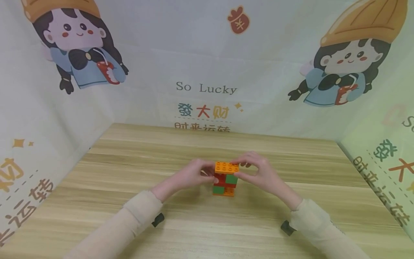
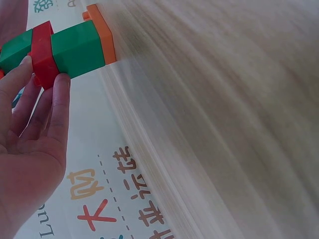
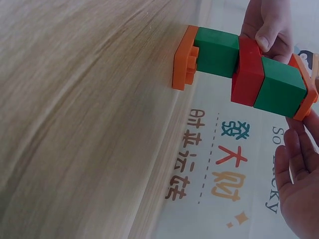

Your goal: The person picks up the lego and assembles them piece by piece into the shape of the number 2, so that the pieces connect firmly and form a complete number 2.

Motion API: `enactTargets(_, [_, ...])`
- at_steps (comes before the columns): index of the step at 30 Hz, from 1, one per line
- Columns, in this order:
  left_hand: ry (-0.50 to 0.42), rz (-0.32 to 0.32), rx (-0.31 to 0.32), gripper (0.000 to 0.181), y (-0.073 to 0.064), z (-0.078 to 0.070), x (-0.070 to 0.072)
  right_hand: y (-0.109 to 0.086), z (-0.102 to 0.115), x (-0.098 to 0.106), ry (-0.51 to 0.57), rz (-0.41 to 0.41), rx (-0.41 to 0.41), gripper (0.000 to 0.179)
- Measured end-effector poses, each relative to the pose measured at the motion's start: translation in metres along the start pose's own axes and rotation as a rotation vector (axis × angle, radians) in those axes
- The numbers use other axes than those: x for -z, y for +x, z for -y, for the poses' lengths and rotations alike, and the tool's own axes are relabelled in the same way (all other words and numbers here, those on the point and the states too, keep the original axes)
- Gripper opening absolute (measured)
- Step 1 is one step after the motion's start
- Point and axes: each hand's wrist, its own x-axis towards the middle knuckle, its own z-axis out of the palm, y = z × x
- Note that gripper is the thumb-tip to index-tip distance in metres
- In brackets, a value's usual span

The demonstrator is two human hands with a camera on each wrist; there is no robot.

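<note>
A small tower of toy building bricks stands upright on the table. Its base is an orange plate [image 1: 229, 192], with a lower green brick [image 3: 218, 52] at one end. Above lie a red brick [image 3: 248, 72] and an upper green brick [image 3: 280, 85] offset to the right. A studded orange plate [image 1: 223, 167] forms the top. My left hand [image 1: 194, 173] holds the red brick from the left, thumb on one side and fingertips on the other. From the right, my right hand [image 1: 260, 171] pinches the right end of the top plate between thumb and fingers.
The wood-grain table [image 1: 155, 147] extends around the tower. Printed cloth [image 1: 207, 61] with cartoon figures and lettering rises behind the table and along both sides. Small black devices [image 1: 158, 219] show beneath both wrists, by the beige sleeves [image 1: 142, 207].
</note>
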Motion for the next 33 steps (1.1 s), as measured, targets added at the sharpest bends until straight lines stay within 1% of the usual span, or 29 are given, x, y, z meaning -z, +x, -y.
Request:
enactTargets(6, [-0.003, -0.003, 0.006, 0.026, -0.0006, -0.0006, 0.0003, -0.0007, 0.0010, 0.0000, 0.001, -0.001, -0.012, 0.026])
enactTargets(16, [-0.005, 0.003, 0.011, 0.025, 0.0002, -0.0002, 0.0000, -0.0021, 0.0013, -0.0025, 0.015, -0.029, -0.003, 0.026])
enactTargets(28, [-0.001, -0.004, 0.018, 0.024, -0.0010, -0.0019, -0.0002, -0.0039, 0.0035, -0.0032, 0.040, -0.023, -0.054, 0.025])
enactTargets(33, [-0.003, -0.007, 0.025, 0.025, -0.0013, -0.0010, -0.0009, -0.0041, 0.0015, -0.0041, 0.059, -0.025, -0.048, 0.025])
